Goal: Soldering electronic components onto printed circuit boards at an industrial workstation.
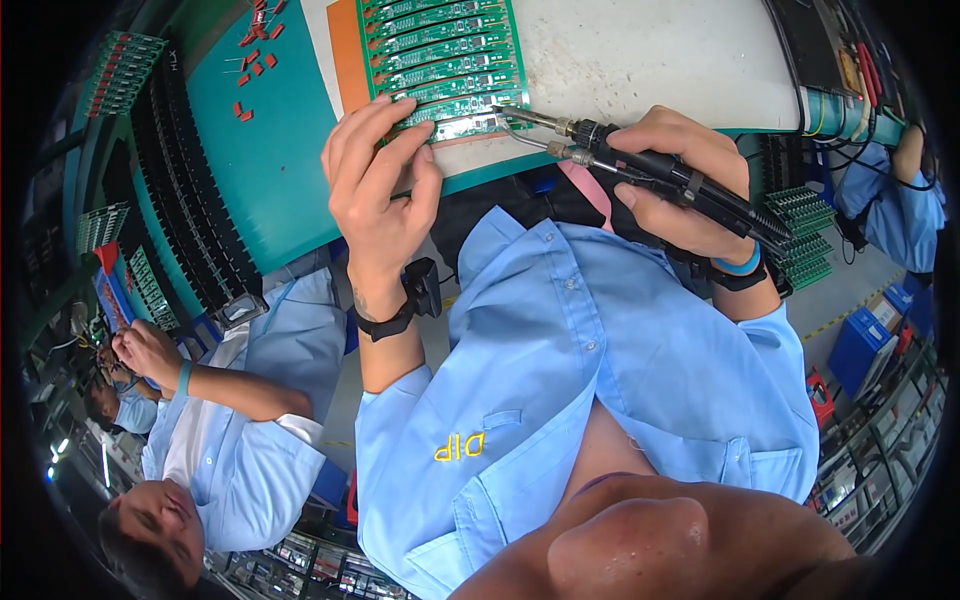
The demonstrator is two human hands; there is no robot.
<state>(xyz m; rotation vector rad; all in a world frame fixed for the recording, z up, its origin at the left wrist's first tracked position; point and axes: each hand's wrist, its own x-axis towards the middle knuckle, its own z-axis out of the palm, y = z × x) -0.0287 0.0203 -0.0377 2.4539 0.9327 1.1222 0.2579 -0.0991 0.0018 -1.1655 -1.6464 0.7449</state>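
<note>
A panel of joined green circuit boards point(450, 62) lies on the worktable, its strips running across. My left hand point(380, 190) rests its fingertips on the panel's near left edge, fingers spread and thumb apart. In my right hand point(690, 170) is a black soldering iron point(690, 190) with a thin curved metal tube point(525, 137) beside its tip. The iron's metal tip point(515, 112) points left and meets the panel near the right end of the nearest strips; whether it touches a joint is too small to tell.
Small orange-red components point(258, 65) lie scattered on the green mat point(265, 180), left of the panel. Black slotted rails point(190, 170) run farther left. A co-worker point(215, 430) sits at my left. Stacked green boards point(800, 220) and dark cables point(865, 140) are at the right.
</note>
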